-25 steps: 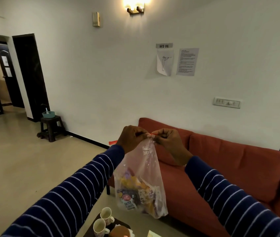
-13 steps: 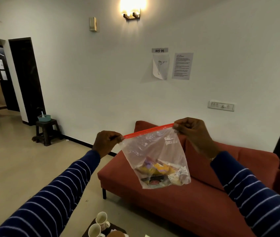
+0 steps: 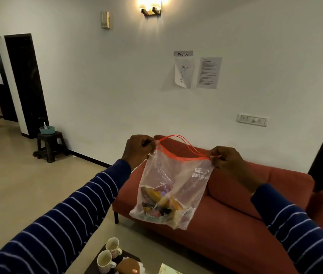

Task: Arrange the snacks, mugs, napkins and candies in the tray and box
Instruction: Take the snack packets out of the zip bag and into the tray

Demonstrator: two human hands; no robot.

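snack bag (image 3: 173,186), apparently open, between both hands

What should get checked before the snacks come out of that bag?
1. Left hand pinches a corner of the zip bag: ok.
2. Right hand pinches the other corner: ok.
3. Red zip strip pulled apart, mouth open: ok.
4. Snacks sit low in the bag: ok.
5. Mugs upright on the tray below: ok.
6. Free room on the tray: cannot tell.
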